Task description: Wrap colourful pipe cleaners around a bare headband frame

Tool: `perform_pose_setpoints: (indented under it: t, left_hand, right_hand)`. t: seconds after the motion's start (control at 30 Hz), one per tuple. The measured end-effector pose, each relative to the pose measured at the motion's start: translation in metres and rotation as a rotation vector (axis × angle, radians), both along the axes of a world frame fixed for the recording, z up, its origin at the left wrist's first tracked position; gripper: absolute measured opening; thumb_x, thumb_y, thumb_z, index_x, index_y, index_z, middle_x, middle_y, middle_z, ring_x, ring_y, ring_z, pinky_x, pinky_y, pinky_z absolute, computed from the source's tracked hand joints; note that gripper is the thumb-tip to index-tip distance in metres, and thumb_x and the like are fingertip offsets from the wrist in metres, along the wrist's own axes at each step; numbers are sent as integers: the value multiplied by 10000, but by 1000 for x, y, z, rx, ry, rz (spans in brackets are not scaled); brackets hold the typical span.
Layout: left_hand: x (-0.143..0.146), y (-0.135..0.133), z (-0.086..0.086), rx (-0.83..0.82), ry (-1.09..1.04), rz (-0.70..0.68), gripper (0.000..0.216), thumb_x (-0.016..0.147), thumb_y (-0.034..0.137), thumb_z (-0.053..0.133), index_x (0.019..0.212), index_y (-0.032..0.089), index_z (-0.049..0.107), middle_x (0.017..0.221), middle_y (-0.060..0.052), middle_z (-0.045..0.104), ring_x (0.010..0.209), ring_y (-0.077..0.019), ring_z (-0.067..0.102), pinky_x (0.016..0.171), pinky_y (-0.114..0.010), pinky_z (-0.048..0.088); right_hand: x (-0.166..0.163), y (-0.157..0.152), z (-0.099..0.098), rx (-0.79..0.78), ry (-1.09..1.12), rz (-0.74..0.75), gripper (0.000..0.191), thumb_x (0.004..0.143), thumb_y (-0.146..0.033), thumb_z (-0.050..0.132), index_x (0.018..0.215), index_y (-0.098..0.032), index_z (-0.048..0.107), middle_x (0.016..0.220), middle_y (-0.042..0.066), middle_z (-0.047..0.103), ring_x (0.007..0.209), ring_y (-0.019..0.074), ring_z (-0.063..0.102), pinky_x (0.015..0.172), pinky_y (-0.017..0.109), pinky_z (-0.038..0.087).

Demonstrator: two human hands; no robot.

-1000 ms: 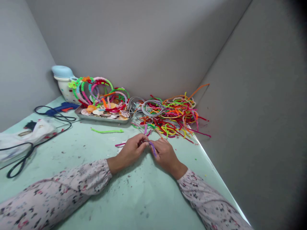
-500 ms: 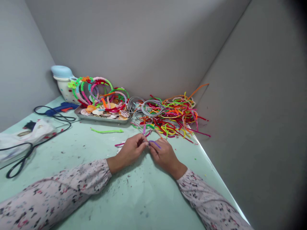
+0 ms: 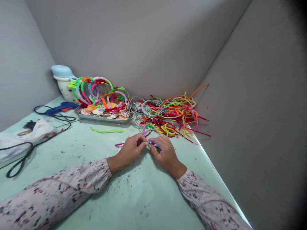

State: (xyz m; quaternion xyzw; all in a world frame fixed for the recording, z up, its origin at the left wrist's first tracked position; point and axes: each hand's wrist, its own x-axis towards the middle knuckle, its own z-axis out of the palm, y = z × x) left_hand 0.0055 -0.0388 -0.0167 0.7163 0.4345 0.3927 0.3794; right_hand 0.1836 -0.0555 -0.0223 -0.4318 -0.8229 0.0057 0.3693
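Purple in colour, the pipe cleaner [image 3: 155, 142] is sitting between the two hands. The left hand [image 3: 131, 149] is pinching one end with its fingertips, and the right hand [image 3: 166, 154] is gripping the rest across its fingers. Just beyond them a tangled pile [image 3: 175, 115] is sprawling, and a green stem [image 3: 107, 130] is lying beyond the left hand.

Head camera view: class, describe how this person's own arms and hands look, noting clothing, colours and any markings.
The left sleeve and right sleeve are long, of pale pinkish-white fabric with a small scattered black and red print, gathered at the wrists. The left hand and right hand are bare: no gloves, no watch or bracelet showing.
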Motion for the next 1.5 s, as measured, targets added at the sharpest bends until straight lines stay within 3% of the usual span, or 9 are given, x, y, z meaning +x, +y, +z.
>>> perform_pose_setpoints:
  t: [0.77, 1.1, 1.5]
  left_hand:
    - [2, -3, -1, 9, 30, -58, 119, 837, 268, 546, 836, 162, 600, 702, 7, 589, 644, -120, 509, 596, -226, 389]
    - [1, -4, 2, 23, 25, -86, 147, 872, 276, 502, 866, 167, 601, 734, 5, 596, 660, -119, 520, 615, -229, 399]
    - [3, -4, 2, 51, 59, -43, 125, 845, 249, 506, 831, 164, 596, 699, 3, 595, 631, -120, 509, 583, -224, 386]
  right_hand:
    - [-1, 1, -2, 37, 148, 6, 95, 856, -172, 534, 850, -198, 626, 818, 50, 661, 823, 202, 585, 823, 373, 448]
    - [-3, 1, 0, -16, 250, -42, 93, 837, -178, 557, 803, -208, 638, 788, 25, 675, 800, 194, 608, 720, 331, 457]
    - [-4, 0, 1, -101, 278, -37, 108, 852, -196, 549, 784, -202, 632, 781, 28, 661, 802, 190, 594, 769, 331, 454]
